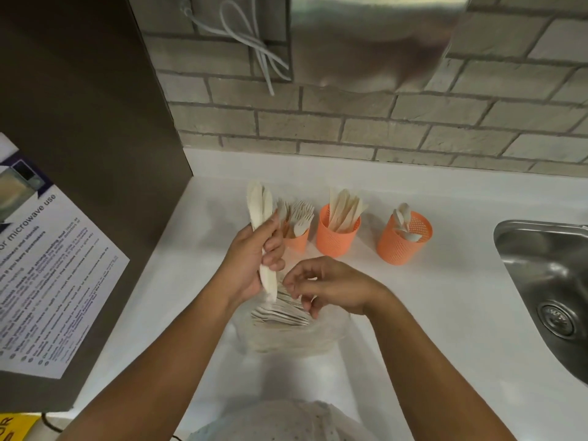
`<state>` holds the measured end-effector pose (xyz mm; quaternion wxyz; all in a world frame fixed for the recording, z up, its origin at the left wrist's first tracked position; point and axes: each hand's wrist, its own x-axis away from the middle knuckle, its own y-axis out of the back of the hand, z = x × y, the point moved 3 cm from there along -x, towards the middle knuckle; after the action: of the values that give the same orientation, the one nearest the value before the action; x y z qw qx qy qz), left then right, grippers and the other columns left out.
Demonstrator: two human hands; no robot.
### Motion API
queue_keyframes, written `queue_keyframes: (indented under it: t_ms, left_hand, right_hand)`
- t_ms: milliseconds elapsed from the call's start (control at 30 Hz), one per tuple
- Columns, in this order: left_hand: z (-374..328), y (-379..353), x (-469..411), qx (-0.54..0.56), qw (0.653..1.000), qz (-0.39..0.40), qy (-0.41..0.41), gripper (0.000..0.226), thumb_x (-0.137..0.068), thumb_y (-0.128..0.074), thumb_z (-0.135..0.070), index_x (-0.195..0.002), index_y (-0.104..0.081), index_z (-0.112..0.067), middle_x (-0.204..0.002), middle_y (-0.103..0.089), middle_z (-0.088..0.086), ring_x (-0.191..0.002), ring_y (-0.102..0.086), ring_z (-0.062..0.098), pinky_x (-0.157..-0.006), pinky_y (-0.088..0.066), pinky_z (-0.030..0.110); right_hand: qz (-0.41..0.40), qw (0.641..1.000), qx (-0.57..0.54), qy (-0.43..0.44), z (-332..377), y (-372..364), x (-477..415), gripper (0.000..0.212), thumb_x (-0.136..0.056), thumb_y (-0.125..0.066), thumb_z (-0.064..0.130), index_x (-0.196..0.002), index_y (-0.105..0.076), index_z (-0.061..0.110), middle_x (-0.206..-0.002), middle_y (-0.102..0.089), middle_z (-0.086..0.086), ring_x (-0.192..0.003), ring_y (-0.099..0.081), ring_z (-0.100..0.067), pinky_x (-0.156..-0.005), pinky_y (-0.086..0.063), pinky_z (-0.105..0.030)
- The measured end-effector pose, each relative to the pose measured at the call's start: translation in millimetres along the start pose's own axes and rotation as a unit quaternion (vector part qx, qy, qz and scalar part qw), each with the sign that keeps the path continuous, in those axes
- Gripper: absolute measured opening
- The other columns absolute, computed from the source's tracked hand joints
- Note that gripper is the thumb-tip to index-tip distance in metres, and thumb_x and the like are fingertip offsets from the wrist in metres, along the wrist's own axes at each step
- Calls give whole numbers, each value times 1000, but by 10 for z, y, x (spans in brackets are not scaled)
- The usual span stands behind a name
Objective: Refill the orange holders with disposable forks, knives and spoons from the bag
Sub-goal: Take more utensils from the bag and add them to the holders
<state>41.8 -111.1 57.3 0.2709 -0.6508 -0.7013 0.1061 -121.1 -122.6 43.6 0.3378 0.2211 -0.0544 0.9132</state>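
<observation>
Three orange mesh holders stand in a row on the white counter: the left one (299,241) holds forks, the middle one (336,240) knives, the right one (402,241) a few spoons. My left hand (254,259) is shut on a small bundle of pale knives (261,214), held upright just left of the fork holder. A clear plastic bag (331,332) lies in front of me with stacked pale cutlery (280,313) inside. My right hand (331,286) hovers over the bag's mouth, fingers curled and pinching at the pile; whether it grips a piece is unclear.
A steel sink (547,281) is set into the counter at the right. A dark cabinet side (86,154) with a microwave-use notice (47,275) stands on the left. A brick wall (381,128) backs the counter, with a steel dispenser (366,36) and white cables above.
</observation>
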Motion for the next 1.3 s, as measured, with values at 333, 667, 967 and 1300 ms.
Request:
queue_keyframes:
  t_ms: [333, 667, 967, 1300]
  left_hand:
    - [150, -103, 158, -13, 982, 158, 103, 23, -88, -69, -11, -78, -50, -19, -51, -29, -6, -34, -26, 3, -38, -18, 18]
    - [208, -71, 145, -301, 952, 48, 24, 30, -95, -72, -7, -80, -46, -14, -57, -34, -2, -43, -31, 12, -47, -29, 26]
    - [353, -66, 114, -295, 955, 16, 43, 22, -96, -73, -12, -88, -52, -16, -59, -37, -4, -50, -33, 14, -51, -31, 30]
    - [301, 49, 90, 12, 995, 23, 101, 6, -99, -55, -21, -100, -50, -18, -57, -31, -3, -37, -24, 6, -46, -12, 26]
  right_hand:
    - [-233, 954, -8, 188, 797, 408, 29, 20, -105, -55, 19, -112, -73, 19, -84, -63, -6, -64, -58, -21, -56, -46, -35]
    - [-211, 955, 150, 147, 944, 508, 45, 18, -94, -58, -1, -101, -76, 0, -76, -73, -12, -58, -65, -8, -62, -56, -23]
    - [-426, 858, 103, 269, 1119, 869, 216, 18, -98, -59, 5, -91, -72, 14, -70, -72, 3, -58, -70, -18, -60, -60, -34]
    - [-472, 801, 154, 334, 965, 839, -91, 19, -95, -64, 6, -105, -78, 12, -89, -77, -2, -78, -74, -17, -80, -62, -41]
